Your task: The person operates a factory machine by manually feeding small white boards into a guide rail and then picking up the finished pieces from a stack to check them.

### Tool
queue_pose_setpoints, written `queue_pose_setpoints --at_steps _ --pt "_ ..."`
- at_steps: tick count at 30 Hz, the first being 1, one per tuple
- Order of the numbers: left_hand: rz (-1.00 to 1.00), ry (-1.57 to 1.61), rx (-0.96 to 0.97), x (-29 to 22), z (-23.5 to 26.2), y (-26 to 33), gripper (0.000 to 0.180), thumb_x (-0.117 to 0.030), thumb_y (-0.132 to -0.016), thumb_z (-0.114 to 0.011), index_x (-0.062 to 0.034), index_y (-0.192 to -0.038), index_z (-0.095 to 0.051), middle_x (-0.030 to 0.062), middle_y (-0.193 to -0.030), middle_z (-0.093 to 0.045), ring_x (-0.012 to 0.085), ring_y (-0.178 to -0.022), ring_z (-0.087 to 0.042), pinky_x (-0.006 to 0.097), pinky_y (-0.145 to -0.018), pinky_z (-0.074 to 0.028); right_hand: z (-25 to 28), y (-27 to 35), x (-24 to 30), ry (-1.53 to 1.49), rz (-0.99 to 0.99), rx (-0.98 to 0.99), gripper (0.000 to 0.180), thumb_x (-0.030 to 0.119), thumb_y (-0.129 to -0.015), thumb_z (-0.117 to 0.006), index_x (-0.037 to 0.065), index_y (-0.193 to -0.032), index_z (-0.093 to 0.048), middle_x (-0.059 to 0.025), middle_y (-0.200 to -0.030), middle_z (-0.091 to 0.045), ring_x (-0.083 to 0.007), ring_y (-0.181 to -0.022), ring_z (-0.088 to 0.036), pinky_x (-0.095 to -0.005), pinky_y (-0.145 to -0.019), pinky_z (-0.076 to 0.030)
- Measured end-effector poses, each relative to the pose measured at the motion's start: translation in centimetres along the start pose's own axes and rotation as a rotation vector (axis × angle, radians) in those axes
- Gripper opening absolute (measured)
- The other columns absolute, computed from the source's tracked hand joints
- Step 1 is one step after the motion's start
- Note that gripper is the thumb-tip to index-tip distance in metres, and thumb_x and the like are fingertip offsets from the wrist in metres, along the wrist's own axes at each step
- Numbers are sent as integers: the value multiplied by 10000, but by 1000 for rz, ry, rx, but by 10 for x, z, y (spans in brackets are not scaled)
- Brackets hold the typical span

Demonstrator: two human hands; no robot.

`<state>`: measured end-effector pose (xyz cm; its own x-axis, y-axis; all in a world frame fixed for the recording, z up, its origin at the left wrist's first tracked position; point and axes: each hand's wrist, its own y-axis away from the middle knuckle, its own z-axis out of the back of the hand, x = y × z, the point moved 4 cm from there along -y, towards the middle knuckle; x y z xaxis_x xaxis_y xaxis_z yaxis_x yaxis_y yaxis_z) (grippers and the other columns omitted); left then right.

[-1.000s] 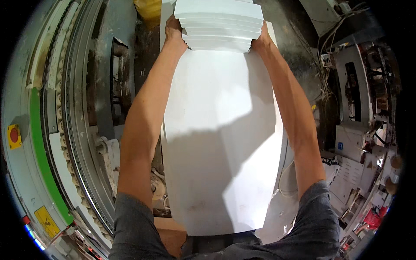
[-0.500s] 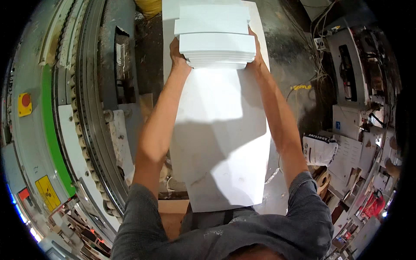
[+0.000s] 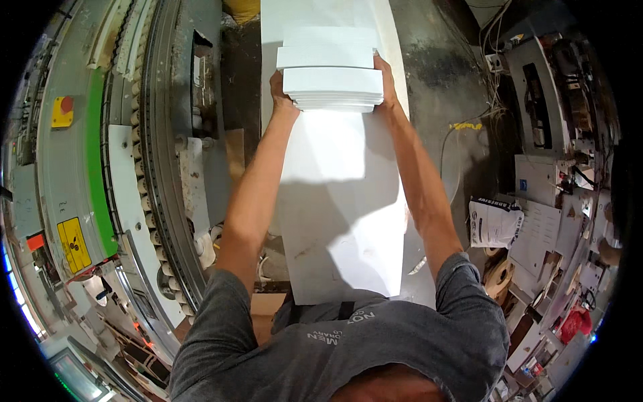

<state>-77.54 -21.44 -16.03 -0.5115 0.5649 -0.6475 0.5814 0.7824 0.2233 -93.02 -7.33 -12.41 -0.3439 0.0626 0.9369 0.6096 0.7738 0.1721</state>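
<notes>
A stack of white rectangular panels (image 3: 333,82) sits at the far part of a long white board (image 3: 341,248). My left hand (image 3: 281,95) is closed against the stack's left end, its fingers mostly hidden behind the panels. On the opposite end, my right hand (image 3: 386,86) grips the same stack, with part of its fingers showing along the edge. Behind the front panels, more white panels (image 3: 326,56) lie between my hands, slightly offset from those in front. Both arms are stretched far forward over the board.
To the left runs a long machine with a green strip (image 3: 100,167), a row of rollers and a red stop button (image 3: 66,105). At right stand a white printed bag (image 3: 494,222), grey cabinets (image 3: 536,175) and loose cables (image 3: 494,87). A screen (image 3: 77,376) is at lower left.
The whole view has shifted, with more of my shirt showing. The stack looks slightly smaller and lower in the picture. Both hands stay on its ends.
</notes>
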Motion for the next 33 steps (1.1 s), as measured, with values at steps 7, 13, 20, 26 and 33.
queue_pose_setpoints --at_steps 7,13,20,26,33 --pt "-16 -29 -139 -8 -7 -7 364 -294 -967 -551 -7 -1180 -618 95 -1041 -661 226 -962 -642 355 -823 -527 2 -18 7 -33 124 36 637 484 -1022 -400 -53 -1351 -496 -177 -1235 -609 -235 -1111 -586 -334 -964 -454" --pt "-95 -225 -256 -16 -7 28 396 -309 -1050 -456 22 -1229 -581 103 -1162 -626 216 -1069 -585 348 -922 -458 13 29 0 -137 135 -159 897 624 -987 -375 -105 -1494 -242 -312 -1525 -295 -374 -1431 -301 -435 -1185 -219" --pt "-18 -358 -255 0 -7 68 474 -344 -1018 -509 -4 -1348 -495 106 -1391 -495 203 -1311 -437 353 -1151 -290 -17 75 2 -59 70 -257 880 599 -992 -399 -134 -1466 -283 -281 -1530 -308 -331 -1439 -273 -395 -1193 -159" --pt "4 -361 -232 -6 -3 95 486 -337 -1008 -503 8 -1350 -493 99 -1378 -489 181 -1291 -424 364 -1171 -241 -31 105 -2 53 30 -309 834 543 -995 -433 -131 -1467 -292 -281 -1529 -324 -350 -1447 -272 -399 -1195 -180" --pt "19 -379 -212 -6 7 143 483 -275 -1002 -472 36 -1371 -466 135 -1428 -454 213 -1378 -357 375 -1200 -186 -30 149 -22 -17 55 -294 726 480 -1009 -458 -95 -1445 -380 -239 -1462 -437 -307 -1391 -353 -391 -1190 -178"
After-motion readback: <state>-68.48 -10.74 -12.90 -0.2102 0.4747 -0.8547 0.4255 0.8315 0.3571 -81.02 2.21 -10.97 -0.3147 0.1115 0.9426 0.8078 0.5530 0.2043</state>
